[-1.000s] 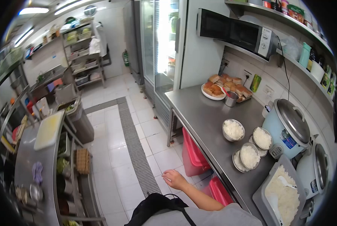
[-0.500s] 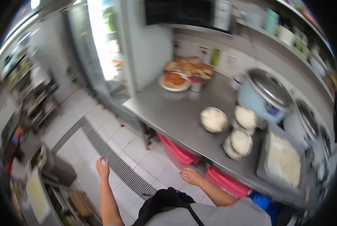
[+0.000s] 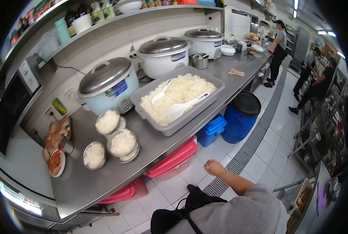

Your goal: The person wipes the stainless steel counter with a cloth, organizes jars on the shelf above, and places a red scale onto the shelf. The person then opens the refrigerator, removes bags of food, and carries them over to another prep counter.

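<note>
My right hand (image 3: pixel 214 168) hangs over the tiled floor in front of the counter, its fingers loosely curled in, with nothing visible in them. It touches nothing; the red-lidded plastic bin (image 3: pixel 173 160) under the counter is nearest to it. My left hand is out of view. On the counter lies a grey tub (image 3: pixel 170 130) of cooked rice (image 3: pixel 189 86), with a white rice paddle (image 3: pixel 161 93) and a second white paddle (image 3: pixel 181 109) resting on it. Left of the tub stand several metal bowls heaped with rice, among them a single bowl (image 3: pixel 94 156) and stacked ones (image 3: pixel 122 142).
Behind the tub stand a blue rice cooker (image 3: pixel 107 84) and white ones (image 3: pixel 162 58). A blue barrel (image 3: pixel 240 121) and a blue box (image 3: pixel 212 130) sit below the counter edge. A co-worker (image 3: pixel 279 50) stands farther along; others (image 3: pixel 316 76) are at the right. Browned food (image 3: pixel 57 134) lies left.
My view has swung right along the counter, bringing the cookers, barrel and co-workers into sight. My left hand has left the view. My right hand's fingers have curled in.
</note>
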